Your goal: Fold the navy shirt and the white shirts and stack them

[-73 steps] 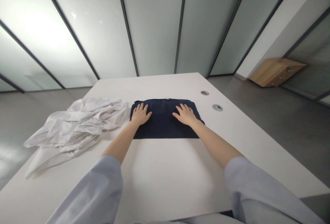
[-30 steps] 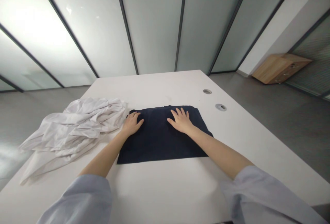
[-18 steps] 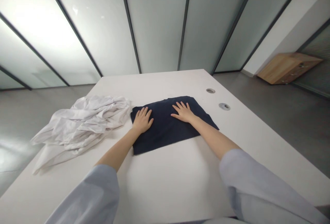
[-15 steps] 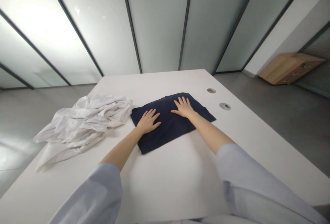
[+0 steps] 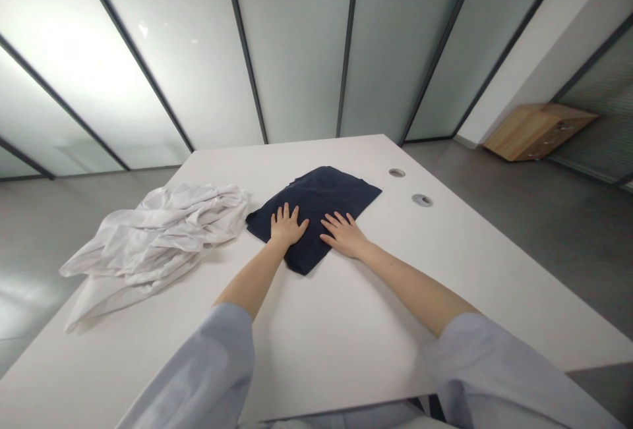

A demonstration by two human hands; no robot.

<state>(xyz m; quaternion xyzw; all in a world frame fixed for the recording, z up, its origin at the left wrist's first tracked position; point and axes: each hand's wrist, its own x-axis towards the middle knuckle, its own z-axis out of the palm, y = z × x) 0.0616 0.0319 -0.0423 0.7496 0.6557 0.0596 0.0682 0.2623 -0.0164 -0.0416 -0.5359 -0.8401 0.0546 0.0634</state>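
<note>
1. Navy cloth (image 5: 324, 195): one piece, dark, apparently folded; lying flat near the middle of the table (image 5: 346, 343), set askew, one corner pointing toward the person. Its left corner sits just beside the white cloth; whether the two touch cannot be told.

2. Left hand (image 5: 288, 226): bare, palm down on the near left part of the navy cloth; fingers spread and extended, pointing away from the person, grip released.

3. Right hand (image 5: 346, 235): bare, palm down at the near right edge of the navy cloth; fingertips over the fabric, fingers spread and angled leftward, grip released; whether the heel of the hand touches the table cannot be told.

4. White cloth (image 5: 163, 234): crumpled heap, left side of the table, a flap trailing toward the near left.

5. Sleeves (image 5: 202, 363): pair, pale grey-blue, ending around the elbows.

6. Cable grommets (image 5: 422, 200): two, round, set in the table near its right edge.

7. Wooden cabinet (image 5: 534, 131): on the floor (image 5: 499, 231), far right.

8. Frosted glass partition (image 5: 301, 47): dark-framed, beyond the table.
</note>
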